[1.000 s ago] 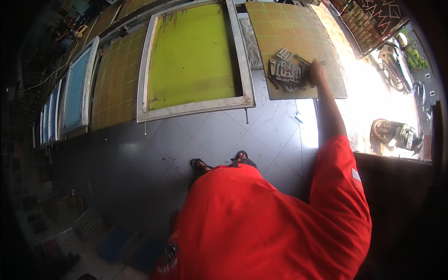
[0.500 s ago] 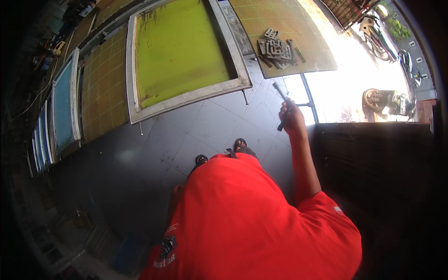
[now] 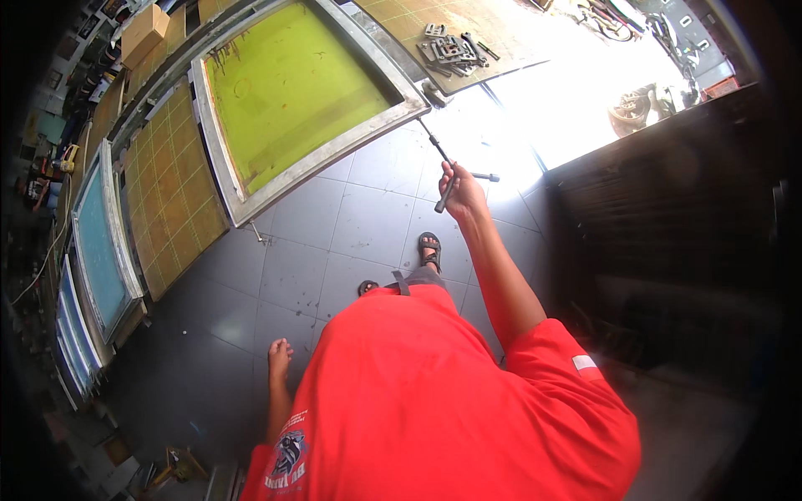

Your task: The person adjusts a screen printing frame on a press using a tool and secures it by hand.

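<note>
Compared with the earlier frame, the right hand (image 3: 462, 194), its fingers clenched around a dark metal T-shaped wrench (image 3: 442, 202), has moved nearer the screen (image 3: 326, 161), right of centre; wrench-to-screen contact cannot be told. At lower left, the left hand (image 3: 280, 359), fingers loosely bent and released, now shows clear of the shirt (image 3: 434, 401), red cloth with white lettering. The screen, upper centre, has a scuffed grey border around smooth yellow-green.

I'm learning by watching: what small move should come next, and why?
Probably seat the three-armed wrench on the bolt by the grey frame: the right hand points one wrench arm at it, though whether they already touch is unclear.
</note>
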Action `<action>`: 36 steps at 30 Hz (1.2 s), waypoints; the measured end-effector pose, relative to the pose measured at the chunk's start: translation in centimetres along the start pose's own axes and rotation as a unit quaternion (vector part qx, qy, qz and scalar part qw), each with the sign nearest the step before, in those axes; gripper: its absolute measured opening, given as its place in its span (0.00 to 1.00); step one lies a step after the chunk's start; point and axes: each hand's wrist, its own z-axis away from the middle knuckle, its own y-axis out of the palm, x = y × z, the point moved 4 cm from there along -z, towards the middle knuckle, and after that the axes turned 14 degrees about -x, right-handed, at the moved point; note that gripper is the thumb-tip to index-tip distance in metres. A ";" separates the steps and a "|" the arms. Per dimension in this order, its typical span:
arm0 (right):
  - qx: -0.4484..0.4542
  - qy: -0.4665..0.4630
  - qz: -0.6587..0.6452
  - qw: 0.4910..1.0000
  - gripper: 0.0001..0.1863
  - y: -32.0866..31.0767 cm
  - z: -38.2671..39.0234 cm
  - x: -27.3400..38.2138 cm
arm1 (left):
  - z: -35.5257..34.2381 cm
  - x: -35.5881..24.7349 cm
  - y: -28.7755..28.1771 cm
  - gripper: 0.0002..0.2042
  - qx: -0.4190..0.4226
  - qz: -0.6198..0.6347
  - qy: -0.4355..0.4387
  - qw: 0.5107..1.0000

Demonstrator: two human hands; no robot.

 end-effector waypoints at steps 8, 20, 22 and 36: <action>-0.048 -0.002 -0.058 0.997 0.05 -0.5 0.0 -0.5 | 2.7 3.2 0.3 0.14 0.023 -0.080 0.065 0.994; -0.038 0.059 -0.062 0.996 0.05 0.2 -0.8 -1.0 | 0.3 14.0 2.8 0.18 0.031 -0.072 0.105 0.991; -0.031 0.090 -0.098 0.991 0.06 0.7 -0.9 -1.3 | 0.7 12.7 2.9 0.17 0.025 -0.058 0.120 0.991; 0.010 0.143 -0.173 0.974 0.16 0.7 -2.6 -1.3 | 8.9 -7.0 9.6 0.14 0.089 -0.034 0.126 0.987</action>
